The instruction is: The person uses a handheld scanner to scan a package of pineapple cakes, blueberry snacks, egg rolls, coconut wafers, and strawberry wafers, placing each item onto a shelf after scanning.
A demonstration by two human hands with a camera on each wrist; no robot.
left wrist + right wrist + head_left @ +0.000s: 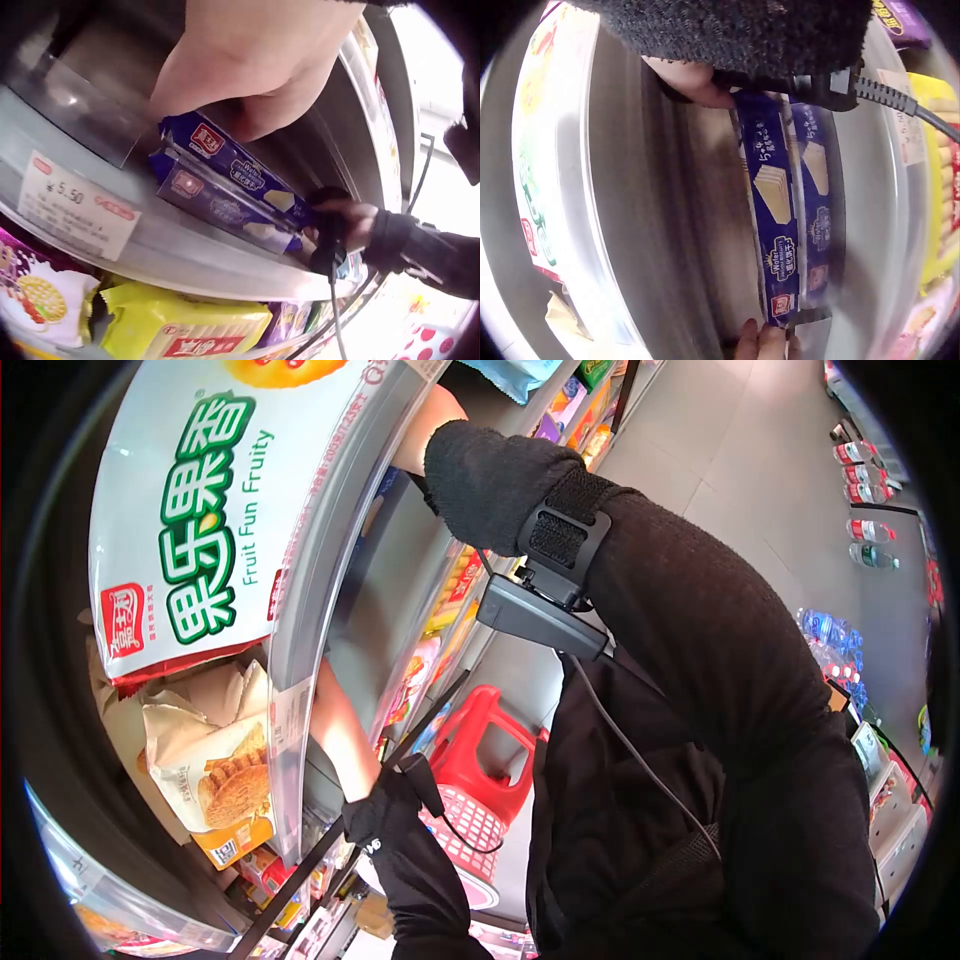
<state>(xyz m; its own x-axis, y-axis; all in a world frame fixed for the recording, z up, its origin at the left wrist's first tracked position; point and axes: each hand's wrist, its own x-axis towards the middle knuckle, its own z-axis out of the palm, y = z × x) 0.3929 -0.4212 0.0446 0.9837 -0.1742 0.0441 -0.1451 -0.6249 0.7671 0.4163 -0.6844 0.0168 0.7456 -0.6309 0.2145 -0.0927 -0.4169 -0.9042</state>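
A long blue wafer biscuit pack [247, 172] lies along a shelf, right behind its clear front lip; part of its print shows dimmer through the plastic. My left hand [255, 60] grips one end, the thumb side down against it, and its fingertips show at the pack's lower end in the right wrist view. Around the other end is my right hand [362, 223], partly covered by its wrist camera; in the right wrist view one of its fingers [697, 81] bends toward the pack beneath the dark sleeve. In the head view both hands reach under the upper shelf and are mostly hidden.
Above stands a large white snack bag [200, 530] and a beige biscuit bag [210, 760] behind a clear lip. A price tag [75, 206] is on the shelf edge, with a yellow biscuit pack [187, 322] below. A red stool [520, 790] stands on the floor.
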